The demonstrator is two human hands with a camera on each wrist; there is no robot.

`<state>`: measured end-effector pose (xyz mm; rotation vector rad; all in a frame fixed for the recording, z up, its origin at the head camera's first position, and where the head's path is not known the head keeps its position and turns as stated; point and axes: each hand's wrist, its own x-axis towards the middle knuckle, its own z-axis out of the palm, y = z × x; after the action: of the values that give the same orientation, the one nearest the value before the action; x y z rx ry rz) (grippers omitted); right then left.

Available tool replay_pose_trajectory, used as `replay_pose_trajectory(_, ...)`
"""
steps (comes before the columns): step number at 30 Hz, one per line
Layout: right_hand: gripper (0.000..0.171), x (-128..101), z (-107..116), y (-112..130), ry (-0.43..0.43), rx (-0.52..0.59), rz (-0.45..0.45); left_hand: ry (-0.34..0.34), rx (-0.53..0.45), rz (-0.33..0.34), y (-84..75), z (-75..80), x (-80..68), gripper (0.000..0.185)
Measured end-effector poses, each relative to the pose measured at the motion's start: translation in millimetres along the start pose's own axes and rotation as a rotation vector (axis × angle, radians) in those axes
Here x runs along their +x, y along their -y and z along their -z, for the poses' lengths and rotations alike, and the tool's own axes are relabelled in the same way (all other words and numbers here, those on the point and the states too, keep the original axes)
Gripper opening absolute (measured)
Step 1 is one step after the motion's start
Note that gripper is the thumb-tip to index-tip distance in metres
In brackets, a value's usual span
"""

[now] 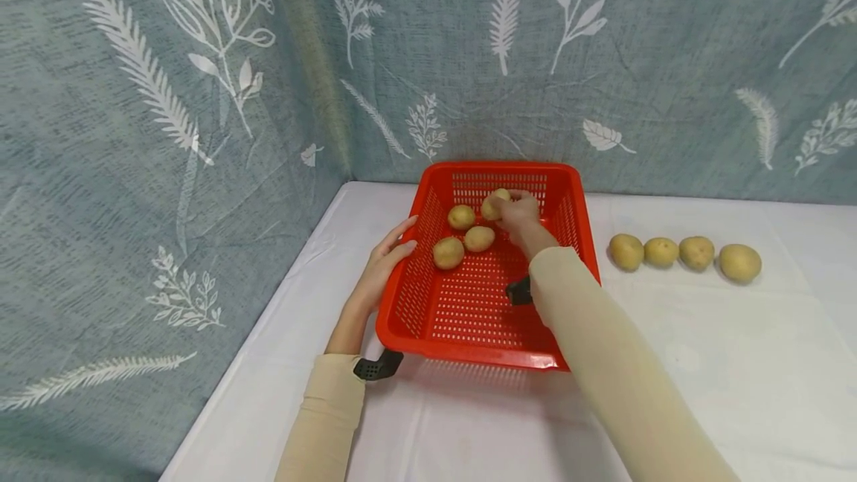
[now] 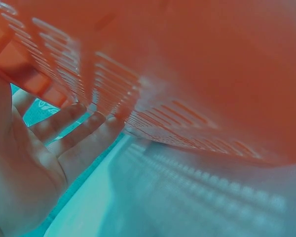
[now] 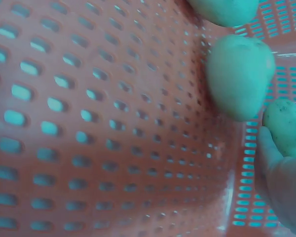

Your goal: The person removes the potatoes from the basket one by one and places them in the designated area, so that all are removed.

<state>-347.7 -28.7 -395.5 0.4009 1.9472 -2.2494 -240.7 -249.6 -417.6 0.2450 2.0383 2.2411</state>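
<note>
Sleeves: cream, left sleeve (image 1: 324, 407) and right sleeve (image 1: 602, 348) come in from the near edge; black wrist unit (image 1: 378, 367) on the left, a second one on the right.
Left hand: (image 1: 382, 266) at the basket's left side, fingers extended and slightly spread, tips touching the slotted outer wall; no potato in it.
Basket: (image 1: 469, 349) red plastic, slotted walls and floor, thick rolled rim; sits between the two arms.
Right hand: (image 1: 521, 216) reaches over the basket's right part to its far end, fingers curled round one potato.
Held potato: (image 1: 488, 209) inside the basket toward the far wall, partly hidden by fingers; well apart from left hand; yellow-tan, small dark specks in the right wrist view (teal cast there).
Loose potatoes in basket: three, left of right hand: lower-left potato (image 1: 448, 253), middle potato (image 1: 479, 239), upper-left potato (image 1: 461, 217). Rounded, tan, close together; can't tell if touching.
Potato row: (image 1: 661, 252) four on the table, right of the basket; rightmost looks biggest, small gap before it.
Table: (image 1: 703, 363) white cloth, faint creases.
Backdrop: (image 1: 435, 58) grey-blue fabric, white leaf and fern prints, hangs behind and along the left; corner behind the basket's far left.
</note>
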Motion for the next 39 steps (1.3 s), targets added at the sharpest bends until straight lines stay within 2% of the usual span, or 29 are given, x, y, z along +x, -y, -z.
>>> replay_pose_trajectory(6,0.052,-5.2,2.8,14.1,0.061,0.062,-0.025,-0.008,-0.004,0.004,0.4,-0.5,1.5,0.051)
replay_pose_trajectory(10,0.052,-8.6,5.4,26.9,0.100,0.054,-0.013,-0.005,-0.011,-0.001,0.3,-0.8,2.4,0.051)
replay_pose_trajectory(19,0.052,-11.8,16.1,56.0,0.117,0.076,0.042,-0.013,-0.015,-0.003,0.4,-0.6,1.3,0.051)
replay_pose_trajectory(26,0.057,-15.2,36.5,74.2,0.202,0.163,0.013,-0.010,-0.012,-0.002,1.7,-1.5,0.4,0.051)
replay_pose_trajectory(34,0.061,-26.7,64.7,92.5,0.255,0.125,0.009,-0.023,0.005,-0.004,2.7,-0.2,1.1,0.051)
replay_pose_trajectory(39,0.066,-32.9,85.8,102.2,0.290,0.166,-0.013,-0.020,0.012,0.000,2.2,-0.2,1.7,0.051)
